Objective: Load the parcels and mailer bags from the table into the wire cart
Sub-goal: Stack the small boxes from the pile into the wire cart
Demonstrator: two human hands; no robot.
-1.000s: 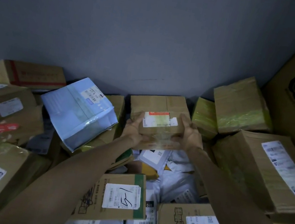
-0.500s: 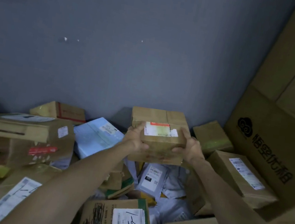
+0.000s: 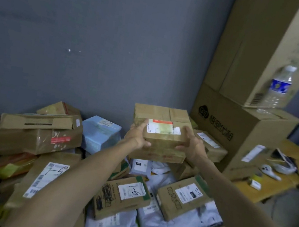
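Observation:
A taped brown cardboard parcel (image 3: pixel 161 133) with a white and orange label is held in the air above the heap. My left hand (image 3: pixel 136 136) grips its left side and my right hand (image 3: pixel 192 146) grips its right side, thumbs on top. Below lies a pile of parcels: a brown box with a handwritten label (image 3: pixel 123 194), another labelled brown box (image 3: pixel 182 198), a light blue box (image 3: pixel 100 134) and white mailer bags (image 3: pixel 150 218). No wire cart is in view.
Two large cardboard cartons (image 3: pixel 240 132) are stacked at the right against the grey wall, with a water bottle (image 3: pixel 277 89) on the lower one. A yellow wooden table (image 3: pixel 279 186) at the right carries small items. Crushed brown boxes (image 3: pixel 40 134) fill the left.
Both hands have lifted the parcel up off the pile and a little to the right. My view has tilted up and turned right, bringing the stacked cartons, bottle and table edge into sight.

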